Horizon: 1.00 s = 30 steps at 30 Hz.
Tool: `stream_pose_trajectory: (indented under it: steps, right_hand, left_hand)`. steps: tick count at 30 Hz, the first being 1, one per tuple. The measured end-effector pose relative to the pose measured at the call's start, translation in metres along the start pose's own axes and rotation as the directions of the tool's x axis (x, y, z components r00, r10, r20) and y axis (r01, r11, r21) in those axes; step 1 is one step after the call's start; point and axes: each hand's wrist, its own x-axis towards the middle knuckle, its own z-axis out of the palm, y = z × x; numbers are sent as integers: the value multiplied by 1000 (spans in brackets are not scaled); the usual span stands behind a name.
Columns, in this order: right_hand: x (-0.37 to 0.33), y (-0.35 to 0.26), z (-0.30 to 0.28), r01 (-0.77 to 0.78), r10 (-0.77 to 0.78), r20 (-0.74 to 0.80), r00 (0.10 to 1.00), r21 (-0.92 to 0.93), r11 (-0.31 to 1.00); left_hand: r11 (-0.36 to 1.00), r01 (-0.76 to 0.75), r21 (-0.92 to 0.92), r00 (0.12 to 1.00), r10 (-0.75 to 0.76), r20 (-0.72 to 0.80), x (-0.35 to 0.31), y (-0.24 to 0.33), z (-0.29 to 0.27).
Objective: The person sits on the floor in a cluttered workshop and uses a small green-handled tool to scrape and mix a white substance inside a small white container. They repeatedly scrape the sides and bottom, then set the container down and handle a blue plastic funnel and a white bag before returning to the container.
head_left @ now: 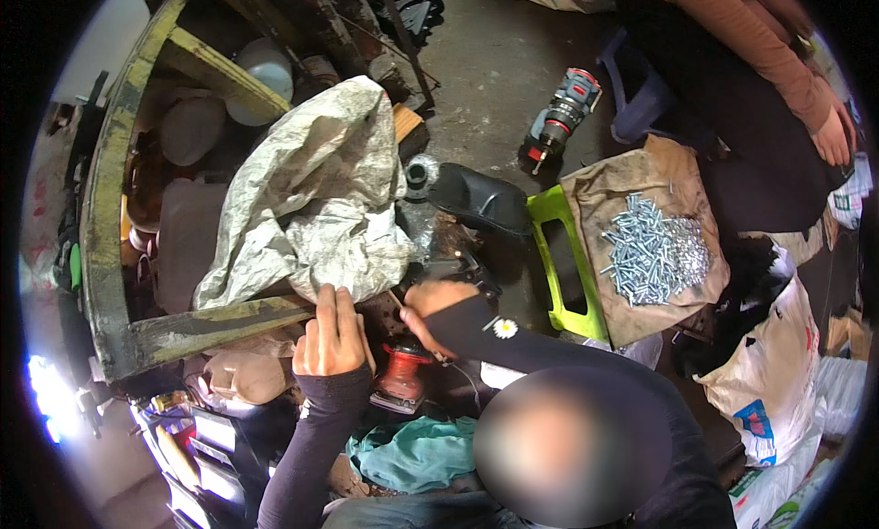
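Note:
My left hand (331, 335) lies with its fingers stretched out at the near edge of a dirty white woven sack (316, 195). The sack is heaped over a worn wooden frame (220, 328). Just to the right, my right hand (438, 307) has its fingers curled and is slightly smeared by motion. A thin pale edge shows by its fingertips, but what it holds, if anything, I cannot make out. Below and between the hands stands a red power sander (400, 373). Dark sleeves cover both forearms.
A lime green stool (566, 282) bears brown paper (586, 195) with a pile of bolts (641, 254). Beyond it lies a cordless drill (563, 117). Another person's hand (831, 135) rests at the far right. A teal cloth (412, 454) lies near me; a white bag (765, 383) stands right.

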Motion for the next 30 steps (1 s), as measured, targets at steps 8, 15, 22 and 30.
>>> stream_pose_trajectory:
  steps: [8,15,22,30]
  right_hand:
    - [82,-14,-20,88,41,-346,937,348,934]
    - [183,-35,-49,34,-13,-119,993,177,984]
    - [224,-58,-79,177,-180,27,983,83,981]
    - [209,-54,-72,163,-166,-51,985,-60,985]
  left_hand:
    - [999,28,28,999,-29,38,-4,2,-10]
    - [999,39,26,999,-40,37,-5,4,-12]
    - [997,76,26,996,-77,40,-4,5,-11]
    - [993,118,11,992,-119,41,1,7,-12]
